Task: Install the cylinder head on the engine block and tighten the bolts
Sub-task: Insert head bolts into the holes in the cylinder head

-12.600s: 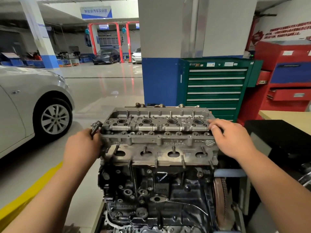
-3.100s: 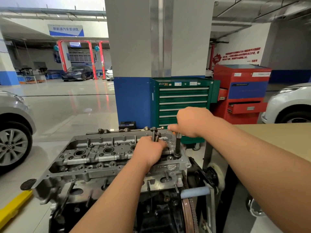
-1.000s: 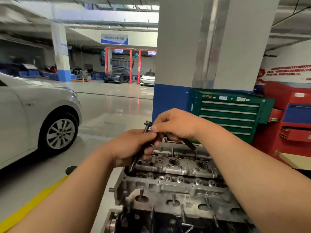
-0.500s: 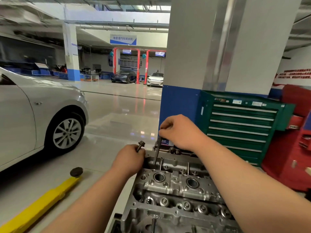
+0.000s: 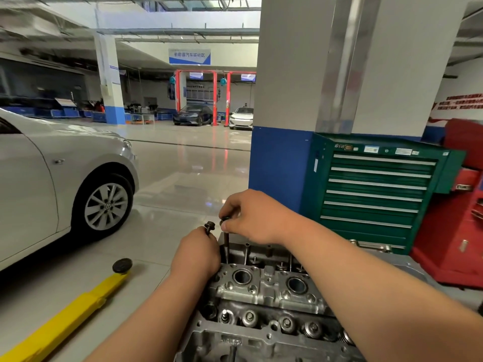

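- Grey cast-aluminium cylinder head (image 5: 264,304), bottom centre of frame, appears seated on the block; block itself out of view.
- Left hand (image 5: 196,259) at the head's far-left corner, fingers clenched on a dark flanged bolt (image 5: 209,227), its head poking up.
- Right hand (image 5: 251,218) just above, fingertips pinching a second dark long-shank bolt (image 5: 226,244), shank upright, dropping into a corner hole.
- Judgement: head placed, bolts being hand-started; more bolts and wrench tightening remain.
- Yellow lift arm (image 5: 65,320) lower left on glossy pale floor (image 5: 183,178).
- Silver car (image 5: 52,178) left; green drawer tool cabinet (image 5: 379,189) right; red cabinet (image 5: 460,205) at right edge; grey-and-blue pillar (image 5: 287,100) behind.
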A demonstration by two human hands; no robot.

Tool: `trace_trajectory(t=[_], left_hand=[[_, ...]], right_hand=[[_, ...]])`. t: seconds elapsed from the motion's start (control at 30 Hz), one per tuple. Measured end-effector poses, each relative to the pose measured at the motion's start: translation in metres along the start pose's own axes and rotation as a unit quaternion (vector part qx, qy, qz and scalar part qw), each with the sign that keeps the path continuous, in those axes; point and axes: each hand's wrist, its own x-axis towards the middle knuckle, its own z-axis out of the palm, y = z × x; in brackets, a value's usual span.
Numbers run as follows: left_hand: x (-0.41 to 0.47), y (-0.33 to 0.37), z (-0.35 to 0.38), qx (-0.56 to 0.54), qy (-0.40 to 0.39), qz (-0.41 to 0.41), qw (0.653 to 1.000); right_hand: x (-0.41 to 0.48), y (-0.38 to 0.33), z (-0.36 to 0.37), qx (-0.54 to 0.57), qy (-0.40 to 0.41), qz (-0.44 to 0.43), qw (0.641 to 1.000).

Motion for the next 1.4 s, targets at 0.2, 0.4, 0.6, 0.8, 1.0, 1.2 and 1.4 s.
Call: trace_trajectory(t=[0.2, 0.4, 0.6, 0.8, 1.0, 1.2, 1.4], left_hand=[[-0.002, 0.003, 0.0, 0.031, 0.0, 0.002, 1.0], [-0.005, 0.008, -0.003, 0.052, -0.006, -0.004, 0.999], [-0.008, 0.012, -0.007, 0.063, -0.017, -0.004, 0.998], [-0.01, 0.012, -0.009, 0.046, -0.023, -0.006, 0.999], [-0.01, 0.012, -0.009, 0.035, -0.025, -0.016, 0.999], [-0.006, 0.01, -0.006, 0.017, -0.036, -0.025, 0.999], [-0.006, 0.007, -0.006, 0.013, -0.044, -0.019, 0.999]], right_hand=[[-0.003, -0.002, 0.0, -0.002, -0.012, 0.019, 1.0], [-0.006, -0.001, -0.008, 0.002, -0.004, 0.04, 0.999], [-0.009, -0.002, -0.006, 0.029, 0.047, 0.05, 0.997], [-0.004, -0.014, -0.006, 0.031, 0.032, 0.049, 0.998], [-0.011, -0.021, -0.006, 0.025, 0.052, 0.044, 0.997], [-0.018, -0.018, -0.005, -0.002, 0.047, 0.046, 0.998], [-0.016, -0.012, 0.003, 0.081, 0.063, 0.08, 0.991]])
